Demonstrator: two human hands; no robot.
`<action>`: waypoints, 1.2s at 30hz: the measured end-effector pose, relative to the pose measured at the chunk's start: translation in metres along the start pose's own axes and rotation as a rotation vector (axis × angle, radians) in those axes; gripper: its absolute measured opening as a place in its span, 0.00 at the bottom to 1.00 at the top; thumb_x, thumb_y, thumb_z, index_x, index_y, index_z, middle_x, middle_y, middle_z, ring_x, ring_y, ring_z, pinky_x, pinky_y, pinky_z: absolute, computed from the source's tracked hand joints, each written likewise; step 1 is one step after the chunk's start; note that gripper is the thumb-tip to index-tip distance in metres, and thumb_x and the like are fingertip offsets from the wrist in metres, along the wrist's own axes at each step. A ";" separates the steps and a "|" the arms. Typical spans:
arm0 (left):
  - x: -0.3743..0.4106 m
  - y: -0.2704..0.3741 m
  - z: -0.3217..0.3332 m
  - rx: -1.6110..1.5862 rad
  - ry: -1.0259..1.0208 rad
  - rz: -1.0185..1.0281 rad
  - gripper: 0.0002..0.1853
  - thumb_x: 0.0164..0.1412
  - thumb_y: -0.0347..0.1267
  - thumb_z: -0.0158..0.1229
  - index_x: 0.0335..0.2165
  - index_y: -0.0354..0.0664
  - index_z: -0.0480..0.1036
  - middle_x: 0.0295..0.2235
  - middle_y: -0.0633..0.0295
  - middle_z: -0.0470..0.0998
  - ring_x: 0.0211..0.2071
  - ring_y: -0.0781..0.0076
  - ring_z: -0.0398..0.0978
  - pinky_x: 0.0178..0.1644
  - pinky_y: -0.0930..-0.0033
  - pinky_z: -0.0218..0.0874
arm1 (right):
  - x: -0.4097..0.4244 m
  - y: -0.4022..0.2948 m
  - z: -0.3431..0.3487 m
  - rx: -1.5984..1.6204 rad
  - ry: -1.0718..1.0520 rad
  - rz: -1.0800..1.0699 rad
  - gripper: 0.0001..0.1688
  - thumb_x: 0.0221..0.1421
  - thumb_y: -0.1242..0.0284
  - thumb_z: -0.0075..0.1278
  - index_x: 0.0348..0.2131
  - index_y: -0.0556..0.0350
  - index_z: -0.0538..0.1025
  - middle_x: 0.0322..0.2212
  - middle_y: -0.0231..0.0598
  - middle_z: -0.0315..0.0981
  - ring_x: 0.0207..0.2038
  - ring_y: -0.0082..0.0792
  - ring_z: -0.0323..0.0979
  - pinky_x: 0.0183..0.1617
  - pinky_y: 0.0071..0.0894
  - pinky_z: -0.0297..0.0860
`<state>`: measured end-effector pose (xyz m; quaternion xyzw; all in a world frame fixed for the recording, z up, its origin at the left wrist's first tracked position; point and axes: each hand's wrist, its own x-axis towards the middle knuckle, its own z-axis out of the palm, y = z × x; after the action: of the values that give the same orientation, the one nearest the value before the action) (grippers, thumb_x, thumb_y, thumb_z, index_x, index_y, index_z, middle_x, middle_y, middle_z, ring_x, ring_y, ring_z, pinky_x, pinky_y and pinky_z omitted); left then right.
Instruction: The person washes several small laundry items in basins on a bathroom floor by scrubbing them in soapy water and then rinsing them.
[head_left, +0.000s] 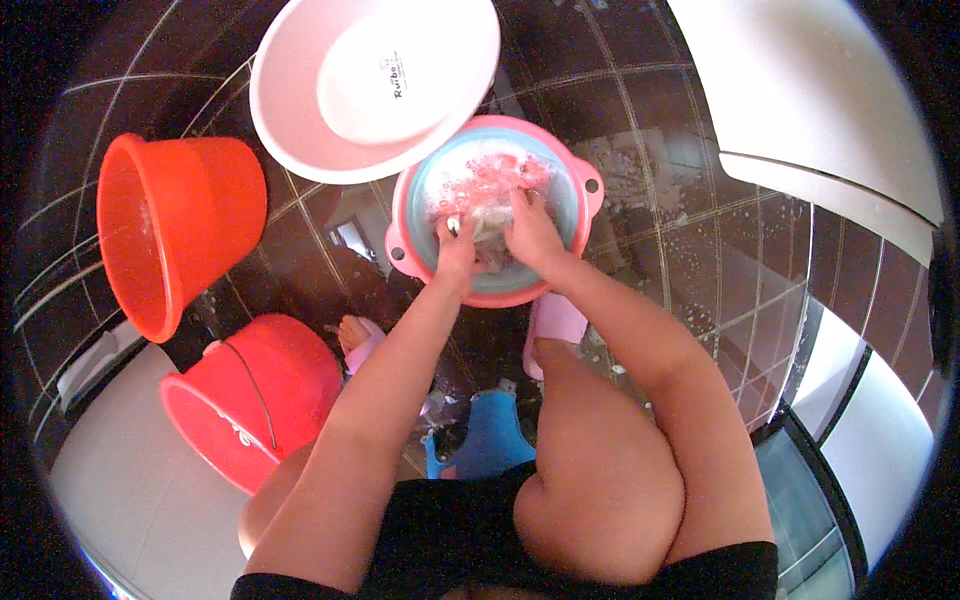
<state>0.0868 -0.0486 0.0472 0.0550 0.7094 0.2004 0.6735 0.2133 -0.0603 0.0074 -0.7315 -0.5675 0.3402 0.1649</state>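
A round basin with a pink rim (504, 300) and pale blue inner wall stands on the floor before me, holding sudsy water. Both of my hands are inside it. My left hand (456, 244) grips the left side of a wet pale cloth (491, 225), and a small white object (452, 223) shows at its fingers. On the cloth's other side, my right hand (534, 231) has its fingers bent onto the fabric. White foam (450, 176) covers the far part of the water. Reddish material (510, 166) shows through the foam; its kind is unclear. Some fingertips are hidden by water and cloth.
A large white tub (300, 142) overlaps the basin's far left edge. An orange bucket (217, 210) and a red bucket (300, 360) lie tipped on the left. A blue plastic stool (495, 431) is beneath me. Dark floor tiles (637, 255) look wet. A white fixture (817, 90) stands far right.
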 end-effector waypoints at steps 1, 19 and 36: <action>0.004 0.000 -0.006 -0.164 -0.159 -0.039 0.24 0.58 0.41 0.46 0.51 0.44 0.57 0.47 0.55 0.64 0.46 0.62 0.66 0.46 0.59 0.62 | -0.007 -0.016 0.000 0.083 -0.011 -0.052 0.20 0.44 0.74 0.48 0.40 0.54 0.66 0.36 0.54 0.67 0.38 0.56 0.67 0.41 0.46 0.65; -0.011 -0.005 0.000 -0.492 -0.116 -0.164 0.21 0.64 0.41 0.32 0.47 0.40 0.63 0.44 0.57 0.69 0.44 0.64 0.68 0.49 0.61 0.60 | -0.016 -0.047 -0.023 0.200 -0.024 -0.064 0.18 0.53 0.61 0.44 0.21 0.57 0.73 0.17 0.49 0.68 0.23 0.52 0.68 0.27 0.45 0.63; 0.007 0.004 0.001 -0.264 -0.180 -0.115 0.29 0.57 0.42 0.50 0.53 0.46 0.52 0.42 0.54 0.69 0.34 0.62 0.72 0.40 0.60 0.65 | -0.007 -0.027 -0.005 0.247 -0.006 -0.101 0.16 0.41 0.69 0.51 0.34 0.52 0.71 0.28 0.49 0.72 0.34 0.52 0.70 0.39 0.48 0.67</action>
<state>0.0862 -0.0422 0.0424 -0.0570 0.6156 0.2472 0.7461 0.1961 -0.0576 0.0301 -0.6752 -0.5577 0.4008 0.2691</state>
